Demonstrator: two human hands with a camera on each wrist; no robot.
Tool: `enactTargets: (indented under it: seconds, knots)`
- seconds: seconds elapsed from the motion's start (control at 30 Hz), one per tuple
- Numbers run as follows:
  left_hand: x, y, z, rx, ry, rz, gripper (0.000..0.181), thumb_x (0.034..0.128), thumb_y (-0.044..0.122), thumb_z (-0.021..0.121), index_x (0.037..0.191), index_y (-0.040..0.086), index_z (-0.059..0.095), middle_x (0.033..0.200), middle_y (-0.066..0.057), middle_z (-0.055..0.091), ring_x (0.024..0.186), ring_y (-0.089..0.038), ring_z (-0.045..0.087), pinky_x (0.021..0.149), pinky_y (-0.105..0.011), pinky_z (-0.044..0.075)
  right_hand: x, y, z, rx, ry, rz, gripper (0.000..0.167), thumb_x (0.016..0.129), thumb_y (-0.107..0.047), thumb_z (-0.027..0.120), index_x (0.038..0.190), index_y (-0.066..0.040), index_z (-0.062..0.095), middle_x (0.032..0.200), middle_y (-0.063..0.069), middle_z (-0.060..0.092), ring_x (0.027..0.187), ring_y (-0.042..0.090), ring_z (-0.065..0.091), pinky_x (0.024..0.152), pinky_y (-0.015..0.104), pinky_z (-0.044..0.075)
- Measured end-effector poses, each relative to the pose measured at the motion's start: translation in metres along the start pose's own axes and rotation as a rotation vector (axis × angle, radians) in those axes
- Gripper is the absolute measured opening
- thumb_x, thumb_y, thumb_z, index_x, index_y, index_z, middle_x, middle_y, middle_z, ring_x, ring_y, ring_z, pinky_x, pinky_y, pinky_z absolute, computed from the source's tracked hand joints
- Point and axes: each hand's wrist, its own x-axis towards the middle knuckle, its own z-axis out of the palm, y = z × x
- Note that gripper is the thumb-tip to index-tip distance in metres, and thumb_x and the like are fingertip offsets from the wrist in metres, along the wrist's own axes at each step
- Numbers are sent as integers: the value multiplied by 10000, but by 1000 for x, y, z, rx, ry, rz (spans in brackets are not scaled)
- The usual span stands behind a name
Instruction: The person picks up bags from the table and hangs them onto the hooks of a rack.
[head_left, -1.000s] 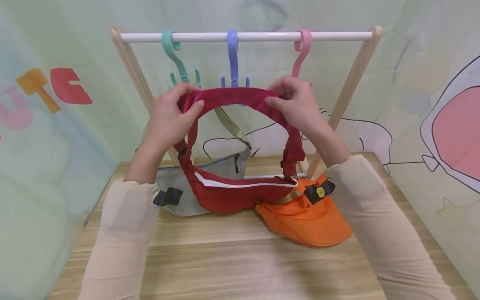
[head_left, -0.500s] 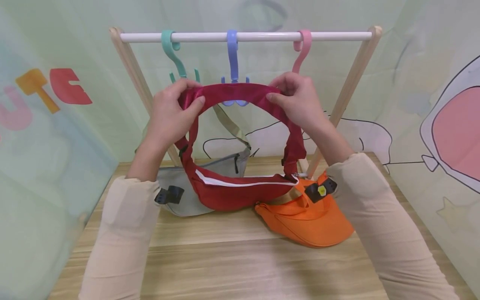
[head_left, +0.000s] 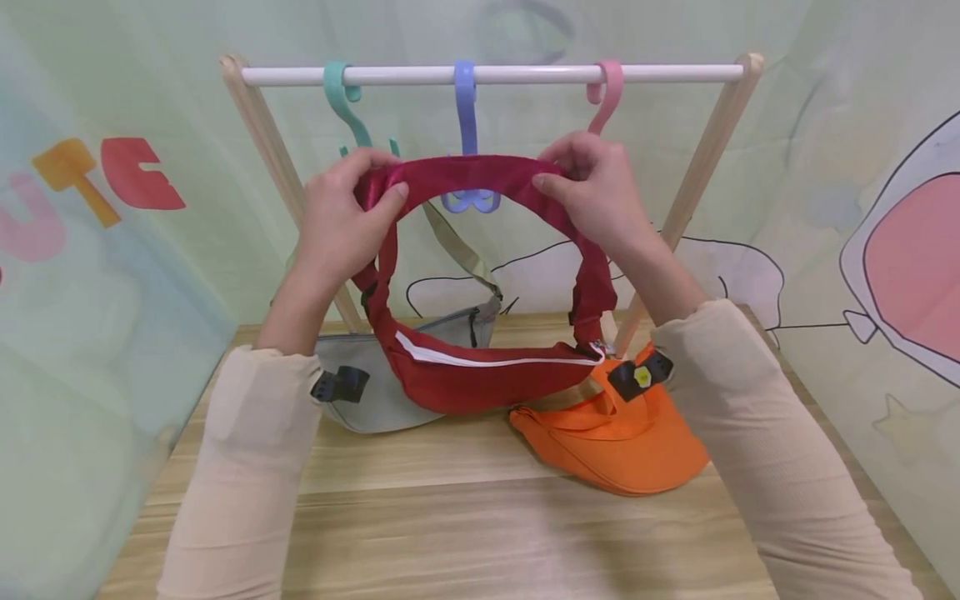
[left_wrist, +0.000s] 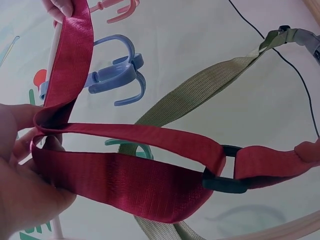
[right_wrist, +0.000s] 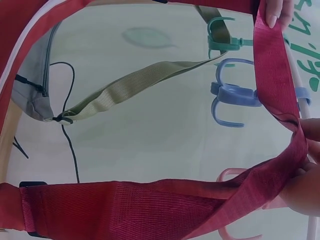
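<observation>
Head view: left hand [head_left: 337, 217] and right hand [head_left: 600, 196] each pinch the strap [head_left: 472, 172] of the red bag [head_left: 487, 387], thumbs toward the camera; strap arched between them, in front of the blue hook [head_left: 466, 108]; bag hangs below, overlapping the grey bag [head_left: 378, 410], near the orange bag [head_left: 626, 462].

Left wrist view: thumb and fingers curled on the strap, a fold looping below to a black buckle [left_wrist: 225, 185]; green hook [left_wrist: 145, 150] behind.

Right wrist view: fingers closed on the twisted strap, fingertips partly hidden; pink hook [right_wrist: 227, 175] behind; olive strap [right_wrist: 132, 85] runs from grey bag toward green hook.
</observation>
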Motion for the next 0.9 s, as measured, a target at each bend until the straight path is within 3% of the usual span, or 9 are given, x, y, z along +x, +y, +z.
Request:
enactTargets:
  seconds: [0.53, 0.9]
  knots:
    - [6, 2, -2, 19, 18, -25, 343, 908, 230, 537, 1202, 54, 551, 1069, -128, 592, 921, -247, 531, 766, -364, 456, 6, -8, 0, -42, 35, -10, 187, 859, -112, 628, 1021, -19, 621, 781, 78, 563, 719, 181, 516, 671, 237, 423]
    - [10, 3, -1, 25, 46, -10, 340, 908, 234, 541, 1194, 51, 557, 1065, -115, 601, 913, -234, 545, 771, -344, 459, 11, -10, -1, -52, 56, -28, 178, 852, -90, 632, 1009, -7, 627, 740, 61, 543, 686, 167, 498, 640, 236, 406]
